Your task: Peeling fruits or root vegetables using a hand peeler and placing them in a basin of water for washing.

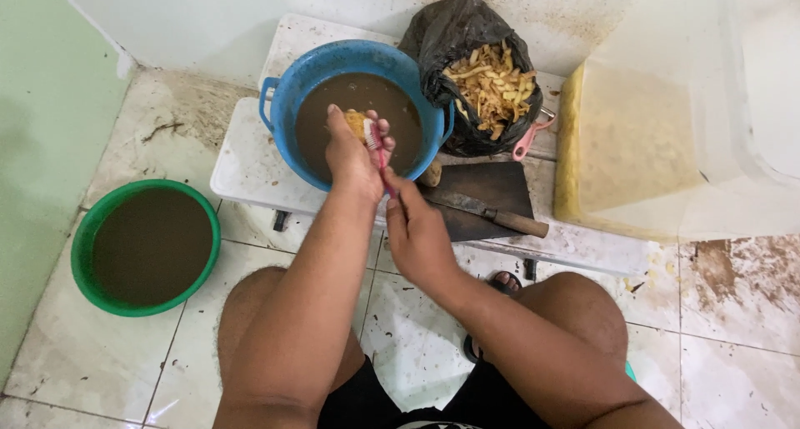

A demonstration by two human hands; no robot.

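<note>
both forearms reach forward from bent knees. the left hand (352,154) grasps a small yellowish root piece (357,122) over the blue basin (287,96) of brown water; the right hand (417,233) is clenched on a red-handled brush (379,152) pressed against it. a clear plastic tub (667,137) stands at the right, a green basin (87,229) on the tiled floor at the left, a black bag of peelings (475,71) behind, and a wooden-handled knife (492,214) on a dark board.
</note>
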